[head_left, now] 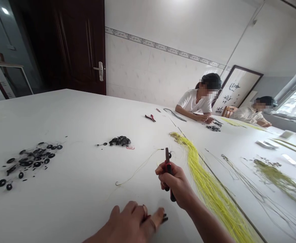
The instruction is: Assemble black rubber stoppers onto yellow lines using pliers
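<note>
My right hand (pixel 174 182) is shut around a pair of red-handled pliers (pixel 168 168) with black grips. A thin yellow thread (pixel 138 168) runs from the pliers' tip across the white table (pixel 74 209) and ends in a small hook. My left hand (pixel 130 224) lies low at the near edge of the view, a small black piece (pixel 165 218) pinched at its fingertips. Right of my hands spreads a long bundle of yellow fibres (pixel 208 182). A loose scatter of black rings (pixel 30 162) lies far left, and a smaller black heap (pixel 119 141) sits nearer the middle.
A seated person (pixel 197 101) in a white shirt works at the table's far end, with another person (pixel 251 113) beyond. Spare pliers (pixel 150 117), greenish fibres (pixel 274 175) and a dark wire coil (pixel 174 114) lie about. A wooden door (pixel 79 47) stands behind.
</note>
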{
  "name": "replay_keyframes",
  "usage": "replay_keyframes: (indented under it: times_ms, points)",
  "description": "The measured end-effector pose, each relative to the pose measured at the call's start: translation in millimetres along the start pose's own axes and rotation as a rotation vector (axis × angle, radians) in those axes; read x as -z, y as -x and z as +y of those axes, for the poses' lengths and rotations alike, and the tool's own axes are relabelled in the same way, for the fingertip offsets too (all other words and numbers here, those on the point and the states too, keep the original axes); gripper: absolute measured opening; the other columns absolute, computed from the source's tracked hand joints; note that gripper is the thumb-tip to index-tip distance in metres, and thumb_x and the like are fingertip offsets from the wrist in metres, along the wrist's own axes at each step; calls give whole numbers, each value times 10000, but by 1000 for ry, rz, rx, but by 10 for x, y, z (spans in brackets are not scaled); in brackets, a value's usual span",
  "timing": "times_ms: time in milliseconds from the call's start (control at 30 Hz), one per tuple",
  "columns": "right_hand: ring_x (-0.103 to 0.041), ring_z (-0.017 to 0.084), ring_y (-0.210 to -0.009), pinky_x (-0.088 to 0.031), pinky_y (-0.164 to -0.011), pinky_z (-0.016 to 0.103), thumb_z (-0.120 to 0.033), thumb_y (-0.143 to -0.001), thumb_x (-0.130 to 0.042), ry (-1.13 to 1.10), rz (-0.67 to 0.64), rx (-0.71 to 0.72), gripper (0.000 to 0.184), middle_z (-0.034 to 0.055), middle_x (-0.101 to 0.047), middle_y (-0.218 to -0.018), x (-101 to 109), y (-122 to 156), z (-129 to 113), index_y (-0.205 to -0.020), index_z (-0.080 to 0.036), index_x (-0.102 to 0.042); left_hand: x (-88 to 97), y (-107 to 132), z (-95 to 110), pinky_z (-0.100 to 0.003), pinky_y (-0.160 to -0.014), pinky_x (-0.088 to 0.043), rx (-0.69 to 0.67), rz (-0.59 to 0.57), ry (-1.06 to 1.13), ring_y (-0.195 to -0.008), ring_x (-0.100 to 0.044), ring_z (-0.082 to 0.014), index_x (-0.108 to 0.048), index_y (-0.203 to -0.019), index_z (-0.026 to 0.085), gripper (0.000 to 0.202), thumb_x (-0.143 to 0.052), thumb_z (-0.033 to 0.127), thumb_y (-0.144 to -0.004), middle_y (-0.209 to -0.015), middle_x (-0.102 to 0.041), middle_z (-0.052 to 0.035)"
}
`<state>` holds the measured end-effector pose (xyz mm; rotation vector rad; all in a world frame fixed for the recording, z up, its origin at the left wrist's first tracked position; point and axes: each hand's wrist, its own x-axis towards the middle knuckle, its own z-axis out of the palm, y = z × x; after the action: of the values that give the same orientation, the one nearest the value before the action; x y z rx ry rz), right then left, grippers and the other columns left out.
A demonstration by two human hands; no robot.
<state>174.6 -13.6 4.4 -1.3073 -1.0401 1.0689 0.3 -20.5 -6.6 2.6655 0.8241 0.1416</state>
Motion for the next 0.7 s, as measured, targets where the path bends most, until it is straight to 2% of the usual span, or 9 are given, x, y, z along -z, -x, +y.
replay_keyframes:
  times_ms: [33, 100, 167, 233, 300, 400, 467, 567, 700]
  points:
    - [-393, 72, -473, -336, -466, 223, -115, -632, -470, -4, 8, 4, 103, -48, -436, -582, 14, -5, -3, -701, -167, -527, 123, -5, -54, -366, -549, -391, 27, -81, 145, -788, -570, -350, -464, -1246, 247, 605, -589, 355, -664, -933, -657, -171]
    - [-382, 71, -466, -334, -467, 225, -115, -634, -476, -13, 22, 11, 95, -52, -423, -569, 33, -15, -6, -702, -164, -522, 351, -24, -197, -341, -671, -409, 96, -48, 496, -860, -568, -263, -435, -1257, 297, 511, -493, 305, -749, -1012, -630, -108]
    - [-378, 69, -463, -329, -467, 225, -114, -635, -478, -26, 25, 14, 91, -54, -418, -567, 36, -22, -1, -701, -164, -518, 533, -60, -323, -285, -645, -404, 209, -95, 791, -830, -569, -211, -483, -1207, 303, 415, -435, 344, -796, -958, -621, -70]
    - [-373, 66, -455, -320, -461, 223, -112, -634, -475, -45, 11, 7, 91, -56, -416, -563, 19, -19, 12, -698, -165, -513, 658, -101, -366, -257, -550, -379, 341, -149, 1055, -733, -572, -186, -521, -1129, 285, 360, -376, 402, -821, -879, -592, -47]
    - [-365, 64, -444, -312, -456, 223, -106, -627, -468, -68, -16, -12, 101, -58, -411, -553, -15, -3, 30, -697, -164, -512, 716, -129, -320, -251, -588, -370, 319, -172, 1261, -746, -565, -168, -563, -1018, 253, 326, -355, 423, -834, -878, -581, -40]
    - [-353, 65, -424, -299, -446, 225, -99, -615, -452, -108, -58, -43, 110, -65, -392, -517, -81, 45, 53, -688, -162, -504, 662, -137, -183, -235, -552, -336, 221, -121, 1421, -715, -529, -146, -573, -960, 229, 275, -407, 401, -824, -853, -563, -31]
    - [-347, 65, -414, -284, -437, 226, -100, -608, -445, -138, -83, -62, 102, -69, -376, -498, -122, 87, 59, -673, -164, -491, 545, -130, -115, -217, -521, -307, 197, -40, 1417, -646, -475, -108, -569, -1004, 244, 229, -496, 266, -788, -804, -526, 2]
    - [-340, 65, -415, -257, -432, 225, -102, -600, -440, -183, -110, -87, 99, -66, -375, -501, -171, 153, 52, -665, -163, -483, 342, -123, -79, -219, -613, -349, 118, 92, 1424, -666, -420, -95, -458, -1199, 289, 513, -521, 82, -734, -718, -427, 39]
    - [-344, 65, -433, -237, -440, 227, -80, -579, -439, -250, -149, -135, 136, -53, -408, -537, -207, 222, 42, -676, -159, -493, 204, -114, -75, -284, -793, -389, 97, 209, 1430, -831, -475, -129, -277, -1330, 292, 633, -475, 85, -766, -874, -490, -4]
